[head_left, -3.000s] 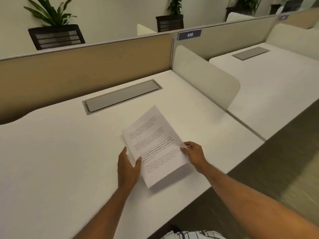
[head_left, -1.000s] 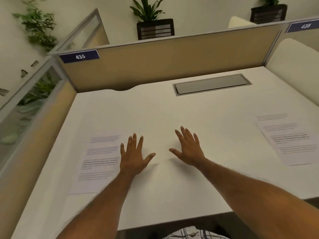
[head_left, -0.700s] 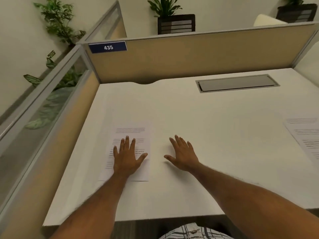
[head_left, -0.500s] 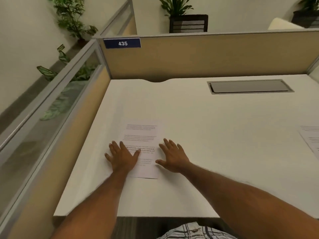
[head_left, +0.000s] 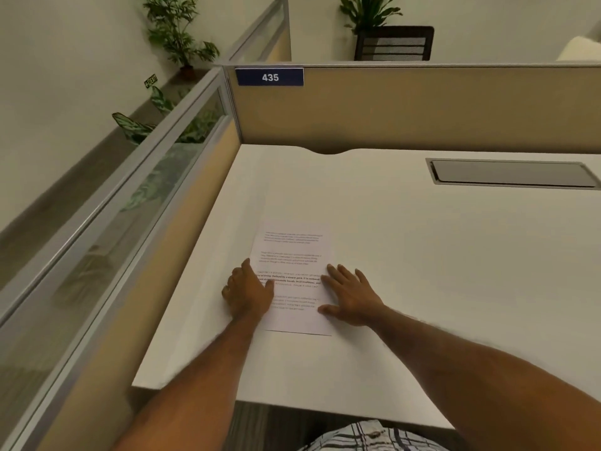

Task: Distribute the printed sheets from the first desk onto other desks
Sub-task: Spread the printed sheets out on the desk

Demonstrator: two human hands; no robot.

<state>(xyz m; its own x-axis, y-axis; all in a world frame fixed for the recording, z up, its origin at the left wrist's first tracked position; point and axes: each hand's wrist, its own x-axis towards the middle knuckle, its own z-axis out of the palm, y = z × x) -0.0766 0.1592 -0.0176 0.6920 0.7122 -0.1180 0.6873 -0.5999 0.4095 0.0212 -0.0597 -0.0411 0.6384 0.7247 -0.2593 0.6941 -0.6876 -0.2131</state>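
Left hand [head_left: 248,292] lies flat with fingers spread, its palm on the white desktop [head_left: 422,255] just off the sheet's left edge and its thumb reaching over that edge onto the paper; it grips nothing. Right hand [head_left: 349,296] mirrors it at the opposite edge, also flat and spread, index fingertip and thumb touching the paper, with nothing clasped.

Head view: the white printed sheet of paper [head_left: 292,255] lies flat between the two hands, on the left part of the desk, near the tan side partition [head_left: 182,242] and below the blue "435" number plate [head_left: 269,77]. From the left hand the sheet lies toward 3 o'clock; from the right hand, toward 9 o'clock. Both hands are about equally near, each touching an edge in the sheet's lower half.

The sheet's long axis runs from 6 to 12 o'clock, nearly straight away from the person, with the top of the text pointing to 12 o'clock toward the tan back partition [head_left: 422,109]. Its near short edge sits back from the desk's front edge. A grey recessed cable hatch [head_left: 514,174] lies well apart at about 2 o'clock from the paper.

Judging by this, the pick-up probably calls for pinching or sliding a long edge, since the paper lies flush on the surface.
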